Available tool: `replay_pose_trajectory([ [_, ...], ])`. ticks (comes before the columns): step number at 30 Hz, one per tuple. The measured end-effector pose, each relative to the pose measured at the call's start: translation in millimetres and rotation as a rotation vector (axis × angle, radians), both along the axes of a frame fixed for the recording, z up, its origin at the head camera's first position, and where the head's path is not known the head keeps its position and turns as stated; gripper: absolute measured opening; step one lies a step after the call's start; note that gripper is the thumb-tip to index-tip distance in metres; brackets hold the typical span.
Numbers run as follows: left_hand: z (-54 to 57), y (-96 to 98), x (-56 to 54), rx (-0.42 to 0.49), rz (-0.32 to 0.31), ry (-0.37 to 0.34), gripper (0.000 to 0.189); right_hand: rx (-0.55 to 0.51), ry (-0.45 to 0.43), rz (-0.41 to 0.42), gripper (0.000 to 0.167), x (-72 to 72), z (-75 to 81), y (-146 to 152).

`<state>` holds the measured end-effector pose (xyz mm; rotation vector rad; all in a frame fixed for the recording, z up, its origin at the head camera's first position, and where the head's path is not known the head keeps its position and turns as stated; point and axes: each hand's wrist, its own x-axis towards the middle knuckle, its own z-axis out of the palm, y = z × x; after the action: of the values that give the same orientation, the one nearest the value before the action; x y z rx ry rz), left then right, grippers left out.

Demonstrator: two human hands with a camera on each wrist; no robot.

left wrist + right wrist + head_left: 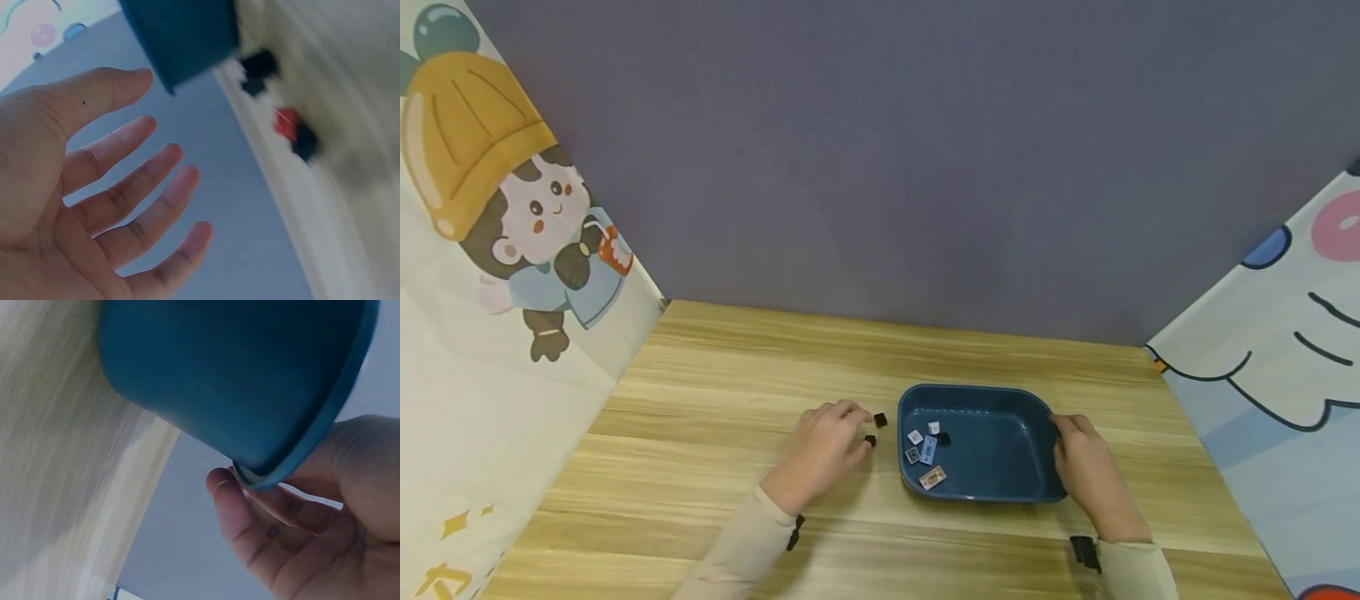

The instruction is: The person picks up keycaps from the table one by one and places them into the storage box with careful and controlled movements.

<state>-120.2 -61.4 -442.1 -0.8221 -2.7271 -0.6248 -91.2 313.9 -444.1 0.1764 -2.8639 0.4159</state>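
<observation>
The right hand point(1084, 462) is grasping the right rim of the blue tray point(1000, 458), its fingers curling at the edge. The tray is resting on the wooden worktop point(737, 375), nearer the right edge than the left. Small pieces point(928, 450) are lying inside, toward its left edge. Two dark blocks point(881, 420) are sitting just outside that edge. The left hand point(823, 450) is hovering beside them, fingers parted, holding nothing.
</observation>
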Motion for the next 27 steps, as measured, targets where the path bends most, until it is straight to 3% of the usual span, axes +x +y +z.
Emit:
replay_pose_trajectory([
  [9, -17.5, -24.2, -9.1, -0.043, 0.082, -0.035, 0.031, 0.000, 0.022, 0.004, 0.031, 0.7, -0.4, 0],
  [17, -30.9, -29.3, -18.3, -0.105, 0.124, -0.152, 0.027, 0.002, 0.011, 0.007, 0.031, 0.4, -0.4, 0],
  [27, -37.1, -30.0, -23.5, -0.121, 0.135, -0.180, 0.018, 0.000, 0.006, 0.006, 0.031, 0.2, -0.4, 0],
])
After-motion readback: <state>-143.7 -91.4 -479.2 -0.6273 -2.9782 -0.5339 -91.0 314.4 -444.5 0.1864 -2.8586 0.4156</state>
